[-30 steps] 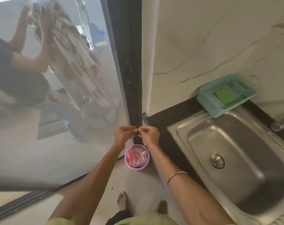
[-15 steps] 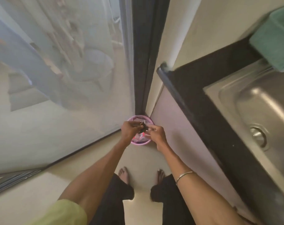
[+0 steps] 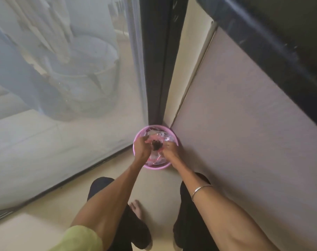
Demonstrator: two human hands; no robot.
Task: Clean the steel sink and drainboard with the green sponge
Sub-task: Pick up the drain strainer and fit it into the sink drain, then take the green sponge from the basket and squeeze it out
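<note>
both hands (image 3: 155, 148) over pink bin (image 3: 140, 134), pinching dark clump (image 3: 156, 144).

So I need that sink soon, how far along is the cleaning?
Nothing looks cleaned yet: sink and sponge are out of view. Both hands, left and right, hold a dark clump over the pink bin on the floor. All the scrubbing appears left.

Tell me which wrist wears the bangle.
The right hand's wrist: a thin metal bangle circles that forearm. The left hand's forearm is bare. Both hands are over the pink bin.
</note>
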